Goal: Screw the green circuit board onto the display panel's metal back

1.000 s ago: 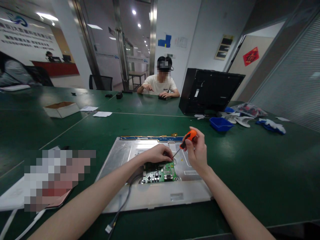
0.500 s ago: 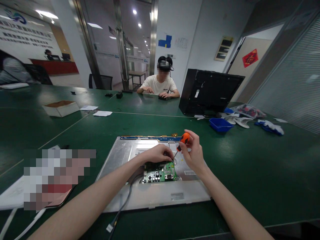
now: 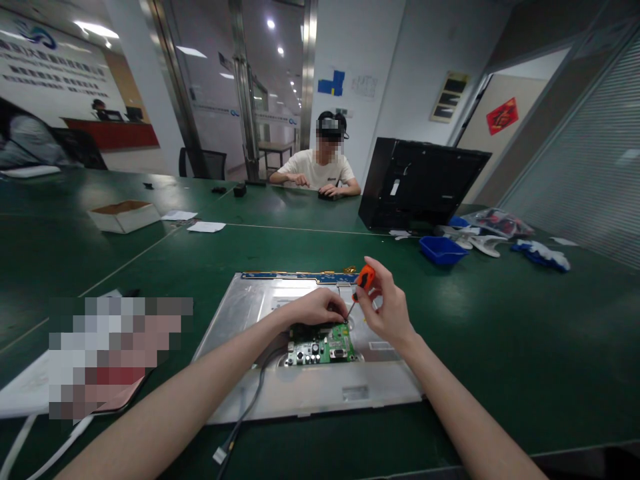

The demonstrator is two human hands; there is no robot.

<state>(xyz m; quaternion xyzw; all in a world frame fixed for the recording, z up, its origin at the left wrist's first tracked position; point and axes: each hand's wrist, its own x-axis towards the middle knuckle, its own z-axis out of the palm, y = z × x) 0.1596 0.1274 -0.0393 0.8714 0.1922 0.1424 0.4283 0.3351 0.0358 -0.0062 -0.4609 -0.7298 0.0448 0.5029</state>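
My right hand (image 3: 387, 307) grips a screwdriver (image 3: 365, 277) with an orange and black handle, tilted so its thin shaft runs down to the left. The tip meets the upper right corner of a green circuit board (image 3: 320, 347). Right by that tip are the curled fingers of my left hand (image 3: 320, 307), pinched together; what they hold, if anything, is hidden. The board lies on the back of a silver metal display panel (image 3: 310, 390), and my left hand covers its upper part. A dark cable (image 3: 255, 393) with a white plug trails from the board's left side over the panel's front edge.
A black monitor housing (image 3: 425, 183), a blue tray (image 3: 443, 250) and blue-white gloves (image 3: 540, 255) occupy the back right. Further left stand an open white box (image 3: 124, 217) and papers (image 3: 206, 227). Across the green table (image 3: 500, 347) sits a person (image 3: 320, 167). A blurred-out item lies at left.
The screwdriver handle has turned and leans slightly further left, with my right fingers moving along with it. My left hand and the board have stayed in place.
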